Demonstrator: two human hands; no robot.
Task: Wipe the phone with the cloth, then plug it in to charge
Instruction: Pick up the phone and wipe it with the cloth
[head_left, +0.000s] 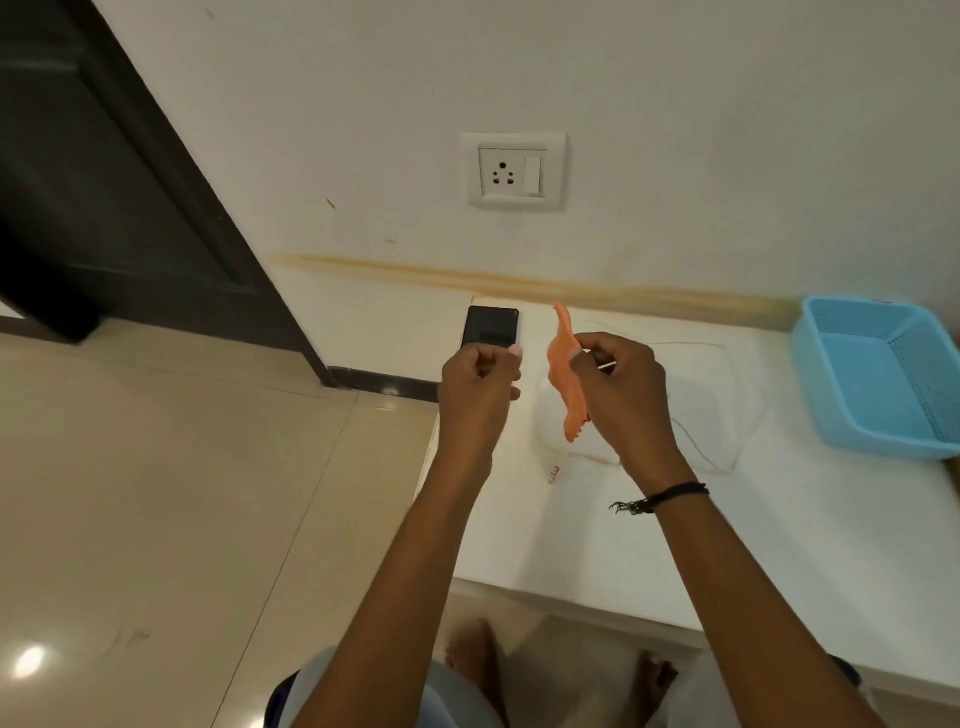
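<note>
A black phone is held upright over the left end of the white counter, gripped at its lower part by my left hand. Just to its right, my right hand pinches an orange cloth that hangs down in a narrow strip, apart from the phone. A thin white charging cable lies in loose loops on the counter under and right of my right hand, its plug end near the counter's left edge. A white wall socket with a switch sits on the wall above.
A light blue plastic basket stands at the counter's far right. A dark door fills the left. Beige floor tiles lie left of the counter, and bare feet show below its front edge.
</note>
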